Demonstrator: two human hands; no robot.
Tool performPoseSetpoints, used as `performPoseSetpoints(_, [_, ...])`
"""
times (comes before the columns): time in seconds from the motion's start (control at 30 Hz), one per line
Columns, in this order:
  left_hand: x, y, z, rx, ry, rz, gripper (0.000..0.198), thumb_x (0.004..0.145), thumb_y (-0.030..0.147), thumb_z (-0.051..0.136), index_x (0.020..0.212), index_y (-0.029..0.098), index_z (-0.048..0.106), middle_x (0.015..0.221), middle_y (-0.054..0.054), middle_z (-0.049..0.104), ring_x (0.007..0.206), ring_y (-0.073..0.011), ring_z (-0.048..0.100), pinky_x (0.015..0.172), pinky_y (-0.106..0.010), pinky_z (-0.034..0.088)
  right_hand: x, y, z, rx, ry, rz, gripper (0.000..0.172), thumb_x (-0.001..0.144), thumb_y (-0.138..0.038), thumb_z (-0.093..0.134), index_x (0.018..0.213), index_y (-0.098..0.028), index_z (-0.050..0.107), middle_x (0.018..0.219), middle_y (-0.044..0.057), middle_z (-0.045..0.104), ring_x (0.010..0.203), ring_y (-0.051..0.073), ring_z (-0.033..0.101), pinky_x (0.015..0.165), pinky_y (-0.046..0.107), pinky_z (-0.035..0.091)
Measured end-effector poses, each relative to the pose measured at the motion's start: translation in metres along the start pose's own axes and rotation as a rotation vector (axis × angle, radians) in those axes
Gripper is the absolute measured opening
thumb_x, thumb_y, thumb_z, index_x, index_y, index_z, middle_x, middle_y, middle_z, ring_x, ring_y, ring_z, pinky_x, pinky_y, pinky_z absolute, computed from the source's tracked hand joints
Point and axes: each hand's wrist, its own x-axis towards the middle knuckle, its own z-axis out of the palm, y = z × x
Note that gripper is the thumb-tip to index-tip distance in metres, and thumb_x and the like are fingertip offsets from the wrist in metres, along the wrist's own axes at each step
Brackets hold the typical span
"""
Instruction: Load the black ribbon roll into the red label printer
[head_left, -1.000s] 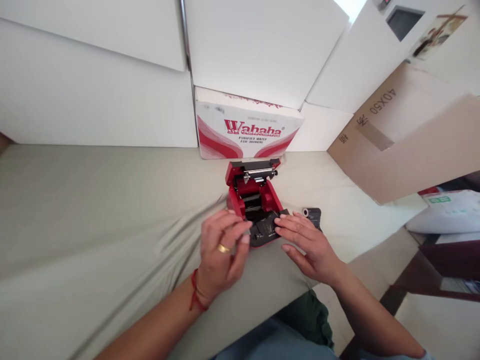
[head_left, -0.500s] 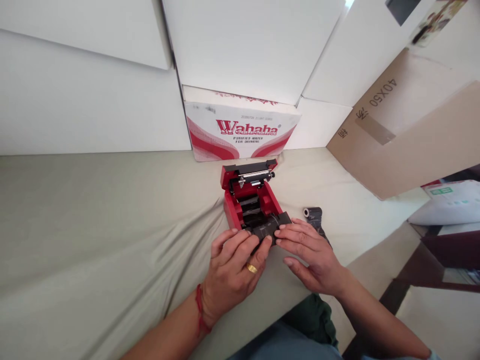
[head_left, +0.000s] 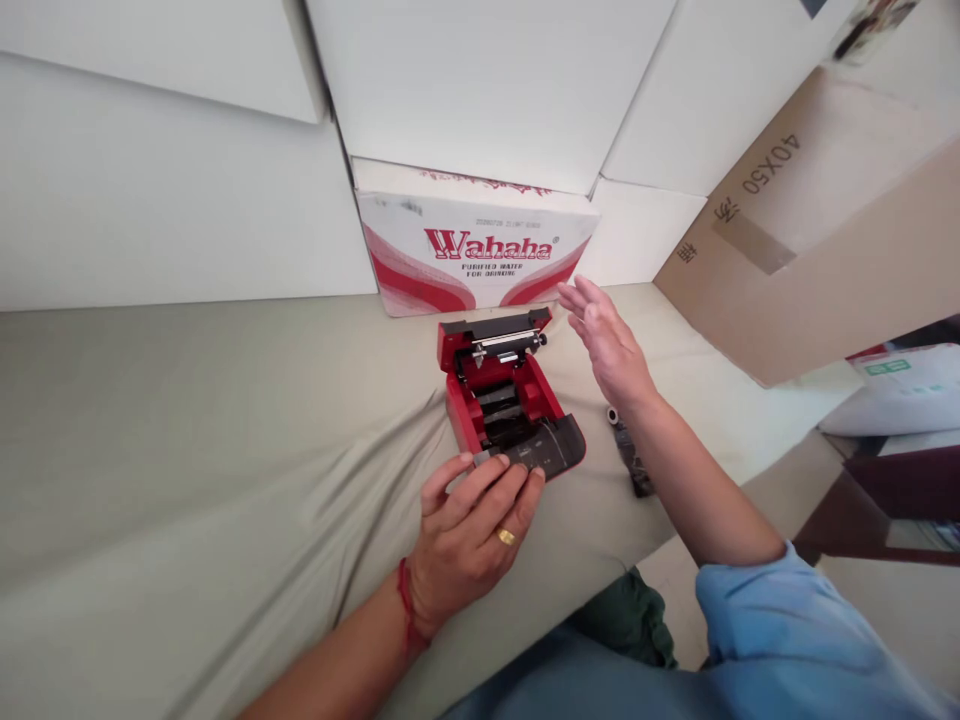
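A red and black label printer [head_left: 466,428] stands on the cloth with its lid [head_left: 491,328] tipped back. Inside, dark rollers or ribbon show. My left hand [head_left: 472,520], with a gold ring and a red cord at the wrist, holds the printer's black front part [head_left: 555,450]; its fingertips press on top, and its thumb is not clearly visible. My right hand [head_left: 611,345] is raised in the air to the right of the lid, fingers extended, holding nothing. A black ribbon roll [head_left: 621,435] with a pale core lies right of the printer, partly behind my right forearm.
A white and red Wahaha water carton [head_left: 480,250] stands behind the printer, against white boxes [head_left: 487,80]. At the right leans a brown cardboard box [head_left: 817,230]. A white bag [head_left: 892,390] lies beyond it. The pale cloth [head_left: 225,450] is wrinkled left of the printer.
My right hand has left the printer's front and risen up and away toward the carton, uncovering the front's right corner. My left hand stays on the front. The view has shifted slightly.
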Motion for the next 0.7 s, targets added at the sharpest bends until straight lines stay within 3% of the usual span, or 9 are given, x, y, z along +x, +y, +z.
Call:
performPoseSetpoints(0.1, [0.0,0.001,0.0,-0.007,0.005,-0.006,0.023,0.11,0.009,0.071,0.127,0.021,0.082,0.106,-0.001,0.092,0.112,-0.0197,0.077,0.134,-0.04,0.04,0.01,-0.012,0.012,0.003,-0.093,-0.028,0.076,0.111,-0.09,0.05,0.155,-0.035,0.079,0.162,0.005,0.079,0.163,0.028,0.065,0.144,0.054,0.043])
performPoseSetpoints(0.27, [0.001,0.001,0.0,-0.007,0.015,-0.009,0.022,0.11,0.01,0.071,0.126,0.021,0.082,0.105,-0.001,0.091,0.113,-0.0191,0.075,0.138,-0.039,0.037,-0.019,-0.033,0.006,-0.105,-0.044,-0.085,0.064,0.116,-0.081,0.052,0.124,-0.034,0.095,0.142,0.004,0.089,0.147,0.03,0.078,0.137,0.053,0.053])
performPoseSetpoints(0.53, [-0.003,-0.002,-0.001,0.025,-0.008,0.005,0.03,0.105,0.009,0.075,0.127,0.026,0.084,0.108,0.0,0.091,0.115,-0.0188,0.078,0.142,-0.04,0.035,-0.079,-0.019,-0.006,-0.347,-0.107,-0.332,0.038,0.124,-0.041,0.055,0.128,-0.035,0.092,0.133,0.005,0.092,0.136,0.027,0.085,0.136,0.057,0.054])
performPoseSetpoints(0.7, [-0.002,-0.002,0.001,-0.013,-0.003,-0.001,0.031,0.104,0.008,0.075,0.129,0.025,0.082,0.105,-0.001,0.09,0.112,-0.0192,0.078,0.141,-0.04,0.036,-0.096,-0.009,-0.002,-0.427,-0.112,-0.327,0.035,0.121,-0.032,0.058,0.126,-0.033,0.092,0.135,0.006,0.091,0.134,0.027,0.086,0.131,0.057,0.06])
